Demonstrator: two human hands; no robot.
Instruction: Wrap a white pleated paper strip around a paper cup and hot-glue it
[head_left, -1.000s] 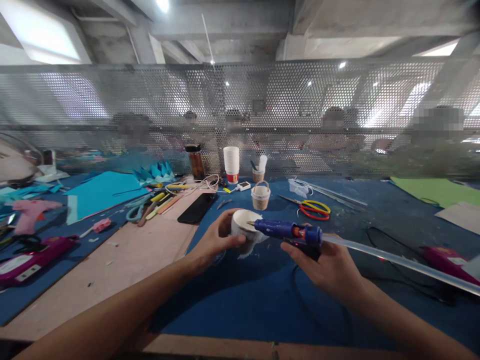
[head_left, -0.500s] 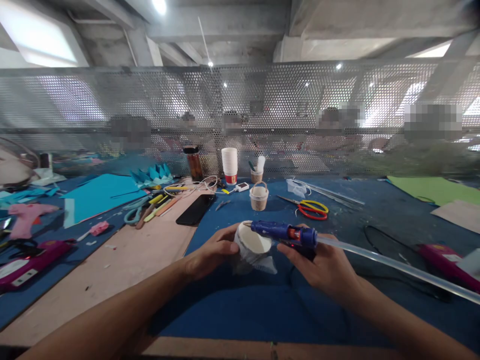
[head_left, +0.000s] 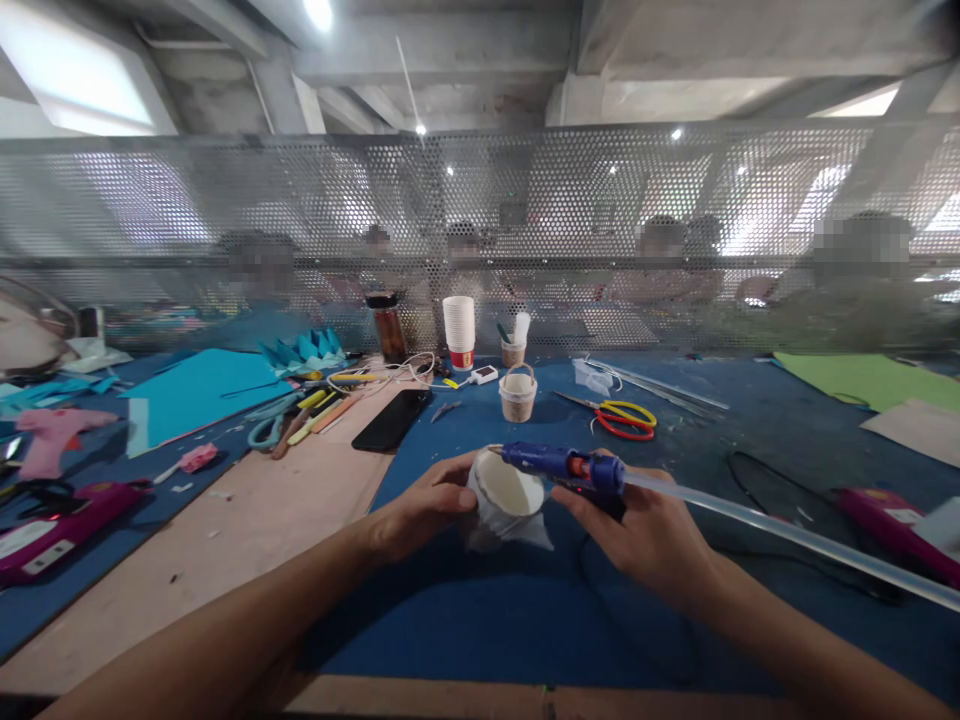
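Observation:
In my left hand [head_left: 427,505] is a white paper cup [head_left: 510,492], its mouth tilted up toward me and a thin whitish cloth or paper wrapped loosely around its outside. My right hand [head_left: 652,525] grips a blue hot glue gun [head_left: 551,462], and a long clear glue stick [head_left: 765,525] trails out of its back to the right. The gun's nozzle points left, at the far left part of the cup's rim; whether it touches cannot be told. Beyond the cup stands a small woven basket [head_left: 517,400] with a white lining and an arched handle.
A black phone [head_left: 392,420] lies left of the basket, and red-yellow scissors [head_left: 626,418] lie right of it. Behind stand stacked paper cups [head_left: 459,330] and a brown jar [head_left: 386,328]. Blue paper [head_left: 206,390] and tools lie left. A perforated metal screen [head_left: 525,230] closes the back.
The glue gun's rear end has swung slightly left along with my right hand, while its nozzle stays at the rim. The cup has shifted very little in my left hand.

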